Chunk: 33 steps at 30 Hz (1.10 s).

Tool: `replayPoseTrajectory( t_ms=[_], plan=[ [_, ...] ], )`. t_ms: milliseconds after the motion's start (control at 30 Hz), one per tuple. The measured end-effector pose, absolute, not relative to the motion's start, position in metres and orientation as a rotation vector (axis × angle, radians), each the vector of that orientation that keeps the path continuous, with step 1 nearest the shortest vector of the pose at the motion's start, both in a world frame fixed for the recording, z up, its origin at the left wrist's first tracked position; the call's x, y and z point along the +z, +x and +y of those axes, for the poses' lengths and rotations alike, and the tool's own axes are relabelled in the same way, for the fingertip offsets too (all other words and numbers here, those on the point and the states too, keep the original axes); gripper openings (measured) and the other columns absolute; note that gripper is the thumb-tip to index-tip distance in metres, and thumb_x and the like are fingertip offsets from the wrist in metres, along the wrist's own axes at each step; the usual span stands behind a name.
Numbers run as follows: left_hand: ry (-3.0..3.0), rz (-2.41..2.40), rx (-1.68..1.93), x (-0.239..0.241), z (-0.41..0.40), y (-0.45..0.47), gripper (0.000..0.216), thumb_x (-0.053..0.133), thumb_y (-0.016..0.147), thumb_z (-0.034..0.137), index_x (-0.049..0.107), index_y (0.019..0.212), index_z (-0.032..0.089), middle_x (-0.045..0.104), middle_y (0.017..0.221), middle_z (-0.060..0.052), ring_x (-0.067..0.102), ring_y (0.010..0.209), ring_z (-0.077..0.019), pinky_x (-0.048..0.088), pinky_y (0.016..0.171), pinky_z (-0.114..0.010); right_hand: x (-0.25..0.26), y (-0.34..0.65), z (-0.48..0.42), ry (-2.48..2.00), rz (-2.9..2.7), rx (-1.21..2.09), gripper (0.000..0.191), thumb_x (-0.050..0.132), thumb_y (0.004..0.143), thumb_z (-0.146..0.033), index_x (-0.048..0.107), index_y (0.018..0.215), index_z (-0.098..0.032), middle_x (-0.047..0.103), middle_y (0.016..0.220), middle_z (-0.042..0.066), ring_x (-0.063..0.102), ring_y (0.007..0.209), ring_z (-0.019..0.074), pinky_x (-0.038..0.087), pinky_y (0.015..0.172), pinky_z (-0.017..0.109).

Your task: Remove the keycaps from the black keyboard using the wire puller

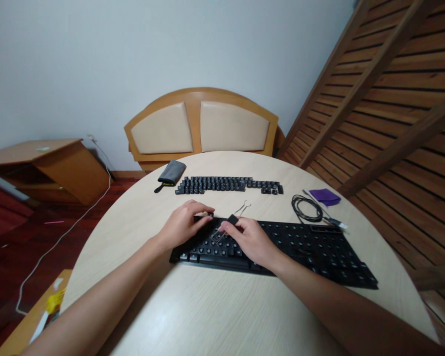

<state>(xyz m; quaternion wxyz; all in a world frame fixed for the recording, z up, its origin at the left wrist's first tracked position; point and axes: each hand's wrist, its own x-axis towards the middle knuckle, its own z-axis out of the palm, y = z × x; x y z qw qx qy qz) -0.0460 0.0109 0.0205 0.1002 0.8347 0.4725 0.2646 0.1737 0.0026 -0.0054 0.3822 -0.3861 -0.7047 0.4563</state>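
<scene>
A black keyboard [311,252] lies across the table, most of its keycaps off and the switches bare. A few wide caps remain along its front edge. Over its top left part, my left hand [183,223] pinches a small black keycap [210,214] between thumb and fingers. My right hand [254,240] grips a keycap puller [232,219] by its black middle, above the keyboard. Wire loops stick out of both ends of the puller, one pair toward the switches and one pointing away. Behind the hands, removed keycaps [215,184] stand in neat rows.
A grey pouch [172,172] lies at the far left of the round table [133,217]. To the right are a coiled black cable [307,208] and a purple cloth [325,196]. A padded headboard [203,126] stands behind, slatted wood [385,99] at the right.
</scene>
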Motion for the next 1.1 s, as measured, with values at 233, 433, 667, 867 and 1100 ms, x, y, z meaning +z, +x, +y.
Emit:
replayPoseTrajectory(
  t_ms=[233,433,667,867,1100],
  plan=[
    [2.669,1.430,0.951,0.015,0.095,-0.066,0.018,0.064,0.090,0.029,0.074,0.104,0.023,0.074,0.096,-0.007,0.066,0.096,-0.0246,0.055,0.085,-0.038,-0.003,0.174,0.001,-0.986,-1.809,1.144,0.034,0.058,0.091,-0.046,0.078,0.086,-0.019,0.077,0.087,0.006,0.070,0.085,0.0210,0.050,0.080,0.032],
    [2.679,1.422,1.046,-0.018,0.119,-0.075,0.018,0.066,0.090,0.030,0.075,0.104,0.023,0.073,0.108,-0.008,0.061,0.109,-0.0250,0.051,0.097,-0.042,-0.004,0.174,0.002,-0.975,-1.816,1.150,0.035,0.057,0.092,-0.047,0.078,0.087,-0.019,0.077,0.086,0.005,0.070,0.084,0.0203,0.049,0.078,0.030],
    [2.704,1.470,1.015,-0.027,0.123,-0.078,0.014,0.071,0.085,0.031,0.077,0.095,0.025,0.065,0.124,-0.008,0.050,0.121,-0.0290,0.042,0.105,-0.050,0.000,0.174,0.000,-0.992,-1.819,1.168,0.035,0.058,0.092,-0.046,0.078,0.088,-0.018,0.077,0.087,0.006,0.071,0.086,0.0207,0.049,0.078,0.030],
    [2.674,1.537,0.968,-0.028,0.125,-0.080,0.016,0.071,0.084,0.029,0.076,0.098,0.023,0.063,0.126,-0.009,0.049,0.123,-0.0296,0.040,0.106,-0.051,0.000,0.175,0.000,-0.992,-1.830,1.155,0.036,0.056,0.093,-0.047,0.078,0.088,-0.019,0.077,0.089,0.006,0.070,0.086,0.0207,0.050,0.079,0.031],
    [2.643,1.545,0.956,-0.029,0.125,-0.080,0.016,0.069,0.085,0.027,0.074,0.099,0.022,0.063,0.125,-0.009,0.049,0.122,-0.0286,0.039,0.107,-0.049,0.000,0.174,-0.001,-1.004,-1.832,1.173,0.034,0.057,0.093,-0.045,0.078,0.087,-0.019,0.077,0.087,0.006,0.070,0.084,0.0200,0.049,0.078,0.031]
  ],
)
